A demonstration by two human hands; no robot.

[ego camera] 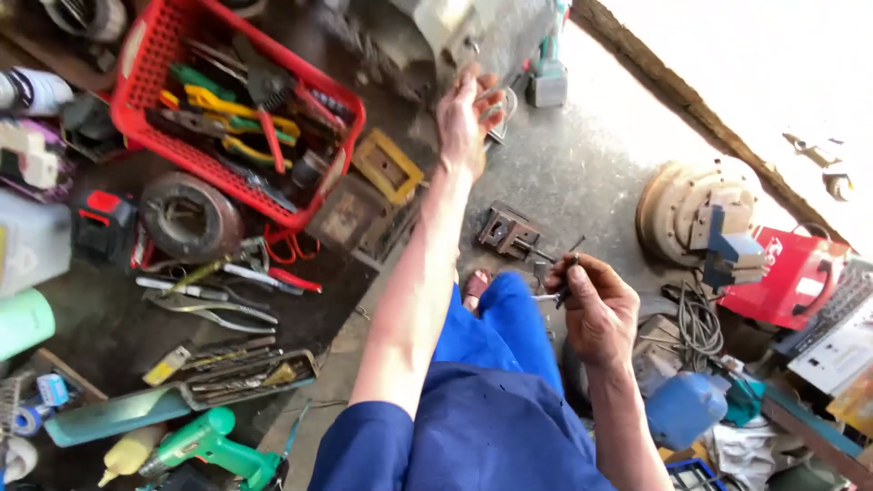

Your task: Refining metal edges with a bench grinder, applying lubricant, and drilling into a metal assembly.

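My left hand point(466, 114) is stretched far forward over the floor, fingers curled around a small shiny metal ring-like part point(498, 111). My right hand point(596, 305) is close to my knee, shut on a thin dark tool like a hex key point(566, 273), with a small metal piece at its fingertips. A small rusty metal block point(507, 230) lies on the concrete floor between the two hands. My blue trouser leg point(496, 341) and a sandalled foot point(476, 286) show below.
A red plastic basket point(145, 114) of pliers and hand tools stands at the left, with loose tools and a tray of bits below it. A green cordless drill point(211, 444) lies bottom left. A round metal housing point(696, 214), a red machine and cables sit at the right.
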